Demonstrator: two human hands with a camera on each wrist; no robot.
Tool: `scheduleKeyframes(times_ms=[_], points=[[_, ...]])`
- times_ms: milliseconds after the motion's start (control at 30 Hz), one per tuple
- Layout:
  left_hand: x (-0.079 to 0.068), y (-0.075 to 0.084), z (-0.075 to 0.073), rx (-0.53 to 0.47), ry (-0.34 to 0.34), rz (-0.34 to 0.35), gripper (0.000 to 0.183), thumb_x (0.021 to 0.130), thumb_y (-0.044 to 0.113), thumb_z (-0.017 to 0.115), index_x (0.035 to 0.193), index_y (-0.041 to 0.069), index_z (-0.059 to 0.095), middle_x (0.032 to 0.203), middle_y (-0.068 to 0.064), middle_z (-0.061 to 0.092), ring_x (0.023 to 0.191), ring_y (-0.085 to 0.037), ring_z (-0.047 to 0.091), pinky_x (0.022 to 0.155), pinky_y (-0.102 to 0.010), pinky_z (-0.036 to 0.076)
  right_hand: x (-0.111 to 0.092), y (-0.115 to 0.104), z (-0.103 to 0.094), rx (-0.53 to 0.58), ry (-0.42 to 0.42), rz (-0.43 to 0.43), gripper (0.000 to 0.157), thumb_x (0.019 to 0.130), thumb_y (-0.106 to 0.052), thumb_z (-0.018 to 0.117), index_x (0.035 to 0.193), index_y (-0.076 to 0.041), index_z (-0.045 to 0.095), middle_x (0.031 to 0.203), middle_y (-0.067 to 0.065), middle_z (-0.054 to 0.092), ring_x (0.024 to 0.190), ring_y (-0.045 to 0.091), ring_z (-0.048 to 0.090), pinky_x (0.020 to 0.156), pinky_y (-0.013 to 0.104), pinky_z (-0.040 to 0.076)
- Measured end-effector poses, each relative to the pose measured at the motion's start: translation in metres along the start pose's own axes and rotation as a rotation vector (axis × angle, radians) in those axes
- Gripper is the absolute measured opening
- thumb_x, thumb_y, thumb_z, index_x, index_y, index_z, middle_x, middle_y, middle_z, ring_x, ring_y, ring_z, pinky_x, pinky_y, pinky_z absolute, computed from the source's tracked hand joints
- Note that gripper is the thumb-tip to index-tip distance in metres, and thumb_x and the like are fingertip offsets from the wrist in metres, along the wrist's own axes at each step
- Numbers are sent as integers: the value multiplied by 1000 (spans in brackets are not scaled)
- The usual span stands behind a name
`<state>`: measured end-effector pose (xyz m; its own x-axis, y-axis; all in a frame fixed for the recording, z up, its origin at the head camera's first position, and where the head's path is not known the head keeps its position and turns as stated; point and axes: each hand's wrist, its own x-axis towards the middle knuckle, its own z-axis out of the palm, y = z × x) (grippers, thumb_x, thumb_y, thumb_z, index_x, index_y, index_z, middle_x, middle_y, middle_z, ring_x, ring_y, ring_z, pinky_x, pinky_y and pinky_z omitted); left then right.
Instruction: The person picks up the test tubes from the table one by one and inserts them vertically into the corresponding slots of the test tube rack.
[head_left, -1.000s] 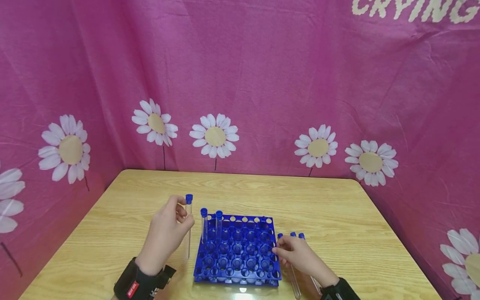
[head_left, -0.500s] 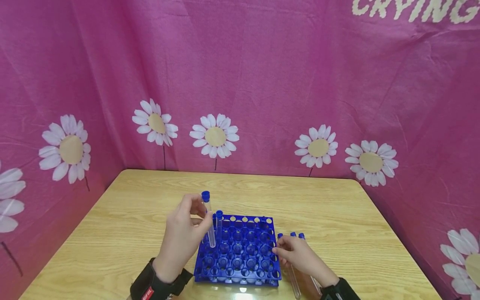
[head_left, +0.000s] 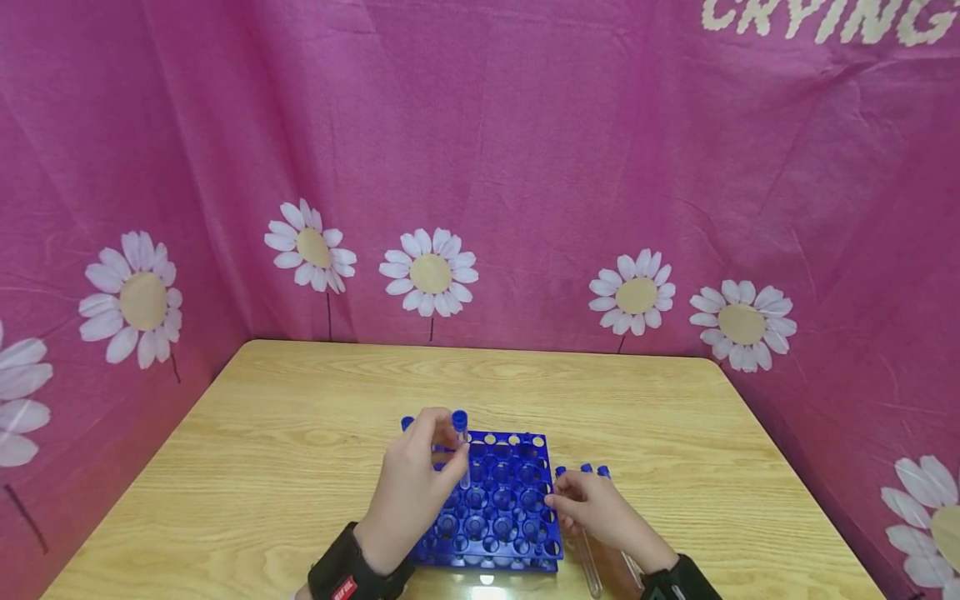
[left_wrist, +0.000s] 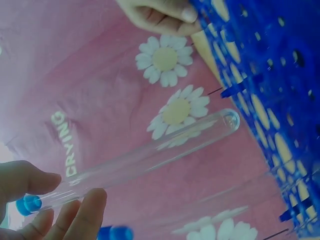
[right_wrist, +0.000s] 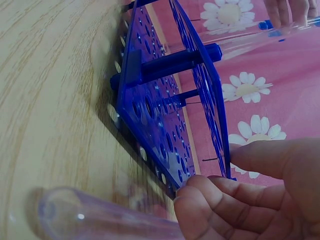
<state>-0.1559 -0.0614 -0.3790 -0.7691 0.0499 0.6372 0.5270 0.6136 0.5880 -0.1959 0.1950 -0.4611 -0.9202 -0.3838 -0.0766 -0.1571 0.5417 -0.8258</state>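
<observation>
My left hand (head_left: 408,483) pinches a clear test tube (left_wrist: 150,161) near its blue cap (head_left: 460,420). The tube is over the blue test tube rack (head_left: 502,527), and in the left wrist view its rounded bottom is apart from the rack's top. Just left of it, a capped tube (head_left: 407,423) stands in the back row; another tube's cap (left_wrist: 115,233) shows below my fingers in the left wrist view. At the rack's right edge, my right hand (head_left: 607,510) grips the top plate between thumb and fingers, seen closely in the right wrist view.
Several capped test tubes (head_left: 588,563) lie on the wooden table (head_left: 300,417) right of the rack, partly under my right hand. One tube's rounded end (right_wrist: 55,210) shows close up in the right wrist view. A pink daisy curtain (head_left: 525,167) hangs behind the table.
My left hand has carried the test tube rightward from the rack's left side, first raising it and then lowering it over the back rows. The right hand has stayed at the rack's edge.
</observation>
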Motion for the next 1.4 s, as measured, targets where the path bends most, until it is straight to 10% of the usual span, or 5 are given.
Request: scheduleKeyframes(times_ms=[1400], points=[[-15,-20,29,244,-60,-4,34,81,11,66,114,9,54,90,-6,72,80,-15,71,65,-20,55,-1,1,-1,-5,2,-20,33,86,-34,61,92,-1,58,67,3,58,59,11,55,52,29,51]])
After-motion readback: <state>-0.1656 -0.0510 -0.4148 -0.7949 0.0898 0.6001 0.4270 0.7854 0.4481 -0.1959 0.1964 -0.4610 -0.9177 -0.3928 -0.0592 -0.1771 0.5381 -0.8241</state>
